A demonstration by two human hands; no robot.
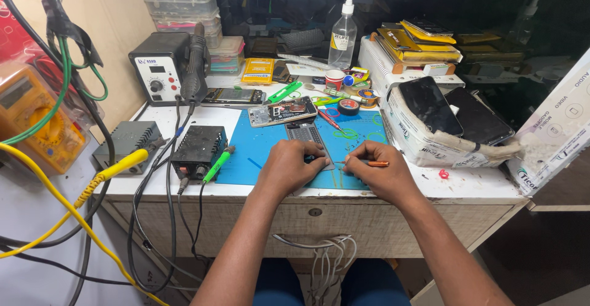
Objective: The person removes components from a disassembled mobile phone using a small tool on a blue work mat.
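My left hand rests on the blue work mat near the front edge and pinches a small dark part against the mat. My right hand sits beside it and holds a thin orange-handled tool, its tip pointing left toward the dark part. Just beyond my hands lies a grey slotted metal plate. Farther back on the mat is an opened phone with its insides showing.
A hot-air station and black and grey power boxes stand at the left with many cables. A clear bottle, tape rolls, stacked boxes and two dark phones on a padded box crowd the back and right.
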